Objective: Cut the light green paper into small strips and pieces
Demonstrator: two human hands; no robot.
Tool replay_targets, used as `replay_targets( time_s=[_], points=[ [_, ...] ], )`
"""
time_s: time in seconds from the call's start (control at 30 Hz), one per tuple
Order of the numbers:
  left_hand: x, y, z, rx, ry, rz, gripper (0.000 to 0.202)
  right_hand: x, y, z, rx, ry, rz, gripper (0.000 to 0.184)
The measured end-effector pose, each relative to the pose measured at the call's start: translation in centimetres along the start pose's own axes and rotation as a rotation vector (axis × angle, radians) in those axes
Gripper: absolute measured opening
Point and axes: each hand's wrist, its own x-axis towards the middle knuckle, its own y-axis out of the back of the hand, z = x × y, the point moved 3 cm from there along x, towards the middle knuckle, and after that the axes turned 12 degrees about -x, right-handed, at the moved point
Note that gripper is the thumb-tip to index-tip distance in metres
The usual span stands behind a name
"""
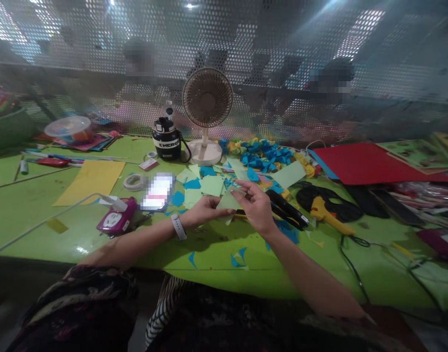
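Paper [228,200], small and pale green, is sitting between my two hands in the head view, held just above the green table [209,249], near its middle. My left hand [204,210] is pinching its left edge, fingers closed narrowly on it. My right hand [256,208] is gripping its right side, thumb and fingertips pressed to the sheet. It is looking thin, light and floppy to me, easy to crease or tear, so I am judging the edges and corners the best places to hold. More green and blue squares [205,185] are lying just beyond on the far side, with a fan [207,112] farther back and a yellow glue gun [324,211] off to the right.
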Motion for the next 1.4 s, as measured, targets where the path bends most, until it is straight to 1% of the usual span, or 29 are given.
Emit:
replay_targets(
  time_s=[0.23,0.43,0.5,0.57,0.63,0.7,0.83,0.97,1.1,1.27,1.33,1.4],
  points=[
    [-0.3,-0.5,0.7,-0.007,0.019,-0.010,0.043,0.0,0.0,-0.1,0.002,-0.023,-0.029,0.046],
    [-0.3,-0.5,0.6,0.003,0.017,-0.005,0.041,0.0,0.1,0.1,-0.056,-0.037,-0.059,0.039],
    [-0.3,-0.5,0.5,0.014,0.010,-0.012,0.040,0.0,0.2,0.0,-0.123,0.008,-0.053,0.034],
    [-0.2,-0.4,0.4,0.026,0.003,-0.016,0.040,0.0,0.3,-0.2,-0.219,0.087,-0.036,0.031],
    [-0.2,-0.2,0.3,0.039,-0.007,-0.007,0.041,-0.1,0.3,-0.5,-0.307,0.173,-0.015,0.030],
    [-0.2,-0.1,0.2,0.059,-0.019,0.009,0.041,-0.2,0.3,-0.7,-0.365,0.231,-0.004,0.029],
    [0.0,0.0,-0.1,0.058,-0.013,0.011,0.041,-0.3,0.5,-1.0,-0.394,0.259,0.030,0.027],
    [0.1,0.0,-0.7,-0.049,0.045,-0.009,0.047,0.0,1.3,-1.2,-0.385,0.282,0.109,0.025],
    [-0.1,-0.2,-1.0,-0.046,0.109,-0.074,0.048,0.5,2.0,-1.1,-0.398,0.278,0.157,0.025],
    [-0.3,-0.5,-0.9,-0.028,0.155,-0.129,0.051,1.0,2.3,-1.0,-0.354,0.265,0.153,0.025],
    [-0.3,-0.5,-0.8,-0.032,0.140,-0.111,0.053,1.1,2.4,-0.8,-0.278,0.201,0.164,0.030],
    [-0.1,-0.3,-0.6,-0.045,0.111,-0.068,0.055,1.2,2.4,-0.3,-0.168,0.092,0.161,0.040]
  ],
)
